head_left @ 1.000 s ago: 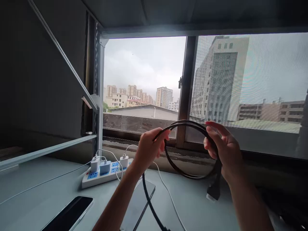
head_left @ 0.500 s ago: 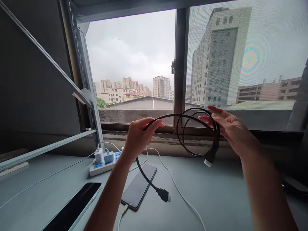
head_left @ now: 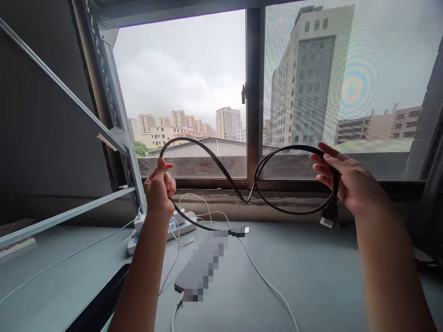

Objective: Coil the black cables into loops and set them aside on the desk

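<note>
A black HDMI cable (head_left: 215,159) hangs in the air between my hands, in front of the window. My left hand (head_left: 159,186) is closed round it near one end. That end's plug (head_left: 238,231) dangles to the right, above the phone on the table. From my left hand the cable arches up, dips in the middle and runs into a loose loop (head_left: 294,213). My right hand (head_left: 346,177) holds the loop at its right side between thumb and fingers. Below those fingers the other plug (head_left: 328,216) points down.
On the grey table (head_left: 294,267) lies a partly pixelated phone (head_left: 194,272) with a white charging cable (head_left: 270,281). A second phone (head_left: 100,299) is partly behind my left forearm. A power strip (head_left: 187,226) with chargers stands at the back, beside a metal frame (head_left: 121,106).
My left hand has moved left and my right hand slightly right, drawing cable out of the coil. The loop is wider with fewer turns. The left end's plug has risen.
</note>
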The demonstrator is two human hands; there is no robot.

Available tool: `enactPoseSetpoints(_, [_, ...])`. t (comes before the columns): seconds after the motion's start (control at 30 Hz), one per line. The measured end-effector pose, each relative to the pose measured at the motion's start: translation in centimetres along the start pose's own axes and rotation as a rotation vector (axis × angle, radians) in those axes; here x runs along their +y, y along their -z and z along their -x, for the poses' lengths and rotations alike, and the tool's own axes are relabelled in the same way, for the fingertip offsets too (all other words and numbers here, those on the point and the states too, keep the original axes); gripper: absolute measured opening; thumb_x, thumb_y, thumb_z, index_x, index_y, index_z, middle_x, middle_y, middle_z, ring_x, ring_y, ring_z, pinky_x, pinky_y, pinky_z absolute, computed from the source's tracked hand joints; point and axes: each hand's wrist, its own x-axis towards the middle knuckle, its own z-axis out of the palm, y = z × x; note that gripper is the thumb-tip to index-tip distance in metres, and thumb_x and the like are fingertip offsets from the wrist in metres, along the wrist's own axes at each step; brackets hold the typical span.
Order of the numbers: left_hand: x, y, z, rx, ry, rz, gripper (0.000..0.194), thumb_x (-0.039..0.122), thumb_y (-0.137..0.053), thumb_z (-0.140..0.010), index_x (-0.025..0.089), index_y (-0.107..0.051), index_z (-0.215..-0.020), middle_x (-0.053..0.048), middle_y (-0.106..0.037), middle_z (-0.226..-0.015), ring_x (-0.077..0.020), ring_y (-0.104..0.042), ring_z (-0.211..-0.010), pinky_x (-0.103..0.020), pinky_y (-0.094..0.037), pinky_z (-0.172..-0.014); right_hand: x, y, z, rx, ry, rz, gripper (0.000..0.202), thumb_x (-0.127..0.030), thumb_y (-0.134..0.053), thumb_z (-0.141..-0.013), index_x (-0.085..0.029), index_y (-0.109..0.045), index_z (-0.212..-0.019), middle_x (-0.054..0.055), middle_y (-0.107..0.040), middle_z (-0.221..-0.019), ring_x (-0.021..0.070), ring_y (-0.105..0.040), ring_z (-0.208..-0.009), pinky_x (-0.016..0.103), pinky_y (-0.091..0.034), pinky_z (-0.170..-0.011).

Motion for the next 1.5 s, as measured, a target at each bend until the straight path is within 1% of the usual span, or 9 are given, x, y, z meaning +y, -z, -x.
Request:
enactPoseSetpoints(0.07, [0.4, -0.4, 0.6, -0.051, -0.037, 0.016, 0.030, 0.040, -0.062, -0.085, 0.017, -0.058, -0.066, 0.009, -0.026, -0.037, -0.0056, -0.016, -0.031, -0.021, -0.010, -0.032, -0.1, -0.7, 0.8, -0.134, 0.022, 0.107, 0.029, -0.030, -0.065, -0.080, -0.030, -0.068, -0.109, 0.002, -0.070, -0.101, 0.0076, -0.062, -0.067, 0.013, -0.045, -0.045])
enactPoseSetpoints(0.17, [1.0, -1.4, 2.0, -0.233, -0.133, -0.065, 0.039, 0.053, -0.065, -0.081, 0.017, -0.061, -0.065, 0.006, -0.032, -0.035, -0.0059, -0.022, -0.030, -0.023, -0.010, -0.033, 0.1, -2.4, 2.3, -0.340, 0.090, 0.186, 0.033, -0.041, -0.066, -0.079, -0.027, -0.069, -0.110, 0.004, -0.072, -0.100, 0.0084, -0.063, -0.064, 0.014, -0.044, -0.044])
enactPoseSetpoints(0.3, [1.9, -2.3, 3.4, -0.363, -0.227, -0.205, 0.050, 0.065, -0.064, -0.075, 0.017, -0.063, -0.061, 0.004, -0.035, -0.032, -0.0058, -0.025, -0.027, -0.027, -0.012, -0.033, 1.0, -4.2, 3.4, -0.443, 0.233, 0.334, 0.033, -0.041, -0.063, -0.081, -0.024, -0.069, -0.110, 0.005, -0.073, -0.096, 0.0122, -0.066, -0.068, 0.020, -0.050, -0.049])
enactPoseSetpoints(0.47, [2.6, -1.3, 2.5, -0.197, -0.213, -0.178, 0.048, 0.065, -0.071, -0.069, 0.018, -0.062, -0.059, 0.006, -0.033, -0.032, -0.0055, -0.023, -0.027, -0.027, -0.011, -0.032, 2.7, -4.1, 1.6, -0.237, 0.409, 0.434, 0.029, -0.038, -0.057, -0.085, -0.021, -0.070, -0.104, 0.006, -0.072, -0.094, 0.0172, -0.068, -0.079, 0.029, -0.055, -0.064])
enactPoseSetpoints(0.7, [3.2, 1.4, 0.3, -0.004, -0.127, -0.098, 0.042, 0.052, -0.077, -0.069, 0.014, -0.060, -0.062, 0.008, -0.032, -0.034, -0.0038, -0.022, -0.030, -0.022, -0.010, -0.032, 2.9, -0.9, -1.7, 0.120, 0.575, 0.450, 0.024, -0.028, -0.057, -0.082, -0.019, -0.071, -0.098, 0.007, -0.072, -0.093, 0.0172, -0.066, -0.082, 0.031, -0.050, -0.073])
enactPoseSetpoints(0.87, [3.5, 2.0, -0.6, 0.098, -0.141, -0.059, 0.038, 0.044, -0.079, -0.065, 0.013, -0.059, -0.062, 0.009, -0.030, -0.033, -0.0035, -0.019, -0.030, -0.021, -0.008, -0.032, 2.0, 1.4, -2.3, 0.227, 0.387, 0.380, 0.026, -0.029, -0.051, -0.084, -0.017, -0.064, -0.105, 0.010, -0.070, -0.102, 0.0142, -0.067, -0.076, 0.021, -0.043, -0.052])
enactPoseSetpoints(1.03, [3.3, 1.8, -0.8, 0.124, -0.143, -0.046, 0.042, 0.047, -0.083, -0.056, 0.013, -0.059, -0.062, 0.010, -0.029, -0.032, -0.0036, -0.018, -0.031, -0.021, -0.008, -0.032, 1.6, 1.9, -1.7, -0.023, 0.159, 0.364, 0.034, -0.042, -0.061, -0.078, -0.020, -0.056, -0.104, 0.008, -0.071, -0.092, 0.0139, -0.066, -0.059, 0.017, -0.033, -0.039])
enactPoseSetpoints(1.23, [3.5, 0.9, 0.0, 0.030, -0.196, -0.049, 0.055, 0.061, -0.082, -0.051, 0.015, -0.055, -0.060, 0.010, -0.029, -0.031, -0.0041, -0.018, -0.029, -0.022, -0.009, -0.032, 1.3, -0.2, -0.6, -0.172, 0.065, 0.281, 0.043, -0.050, -0.072, -0.069, -0.022, -0.065, -0.101, 0.004, -0.072, -0.090, 0.0033, -0.048, -0.045, 0.014, -0.026, -0.035])
enactPoseSetpoints(1.5, [3.6, 0.2, 0.7, -0.164, -0.254, -0.070, 0.058, 0.069, -0.076, -0.058, 0.015, -0.053, -0.055, 0.007, -0.033, -0.032, -0.0041, -0.022, -0.028, -0.021, -0.012, -0.032, 0.3, -1.6, 0.7, -0.370, -0.063, -0.032, 0.026, -0.042, -0.071, -0.075, -0.024, -0.074, -0.094, 0.002, -0.068, -0.086, -0.0001, -0.034, -0.044, 0.010, -0.024, -0.030])
